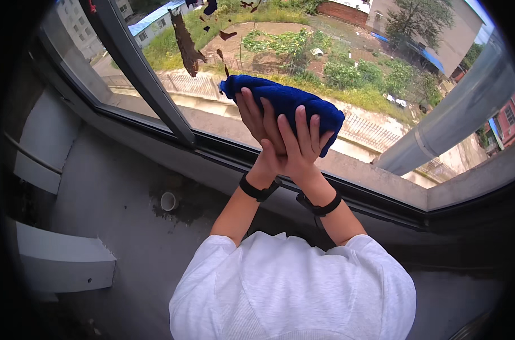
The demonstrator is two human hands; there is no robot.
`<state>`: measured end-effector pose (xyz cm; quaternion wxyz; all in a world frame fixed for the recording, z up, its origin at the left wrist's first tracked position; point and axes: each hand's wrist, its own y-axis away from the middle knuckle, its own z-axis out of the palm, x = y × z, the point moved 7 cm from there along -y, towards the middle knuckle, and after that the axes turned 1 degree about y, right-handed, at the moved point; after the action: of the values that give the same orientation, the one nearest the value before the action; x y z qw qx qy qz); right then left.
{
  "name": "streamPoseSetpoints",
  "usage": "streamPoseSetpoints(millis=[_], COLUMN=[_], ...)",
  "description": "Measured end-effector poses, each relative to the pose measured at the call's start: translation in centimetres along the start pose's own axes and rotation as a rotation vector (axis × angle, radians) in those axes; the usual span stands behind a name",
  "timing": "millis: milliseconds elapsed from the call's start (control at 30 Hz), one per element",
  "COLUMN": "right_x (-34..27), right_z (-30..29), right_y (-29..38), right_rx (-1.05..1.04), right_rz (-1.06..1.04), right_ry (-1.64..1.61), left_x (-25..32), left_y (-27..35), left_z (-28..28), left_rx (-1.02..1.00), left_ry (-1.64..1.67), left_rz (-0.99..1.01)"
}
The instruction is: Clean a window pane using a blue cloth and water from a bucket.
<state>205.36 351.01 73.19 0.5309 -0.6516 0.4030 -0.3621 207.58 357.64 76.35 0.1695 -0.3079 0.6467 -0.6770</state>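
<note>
A folded blue cloth [291,100] lies flat against the window glass [257,55], pressed there by both my hands. My left hand [257,123] is on the cloth's left part with its fingers stretched upward. Beside it, my right hand [302,140] spreads its fingers over the right part; the two hands touch near the palms. Dark brown patches [187,42] with ragged edges cling to the glass above and left of the cloth. Each wrist wears a black band.
A dark metal window frame post [134,68] stands left of the cloth, and the frame's bottom rail [368,191] runs below my hands. Outside is a thick grey pipe [444,123]. A white pipe end [168,201] rises from the grey floor, with pale blocks [66,259] at the left.
</note>
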Motion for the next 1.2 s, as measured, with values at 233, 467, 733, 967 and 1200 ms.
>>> streamPoseSetpoints(millis=[233, 467, 733, 967, 1200], right_x=[15.6, 25.5, 17.6, -0.9, -10.6], right_z=[-19.5, -32.2, -22.0, -0.4, 9.8], right_y=[1.7, 7.2, 6.3, 3.2, 0.4], right_rx=[0.097, 0.186, 0.13, -0.057, -0.485], right_rz=[0.163, 0.544, 0.425, 0.168, 0.112], right_ry=[0.03, 0.106, 0.136, -0.199, -0.565], left_x=[19.7, 35.7, 23.6, 2.0, -8.1], left_y=[4.0, 7.7, 7.9, 3.7, 2.5], left_z=[11.7, 18.8, 13.2, 0.6, -7.1], left_rx=[0.055, -0.302, -0.184, -0.079, -0.018], left_ry=[0.119, 0.435, 0.194, 0.031, -0.035], left_rz=[0.08, 0.218, 0.263, 0.082, 0.054])
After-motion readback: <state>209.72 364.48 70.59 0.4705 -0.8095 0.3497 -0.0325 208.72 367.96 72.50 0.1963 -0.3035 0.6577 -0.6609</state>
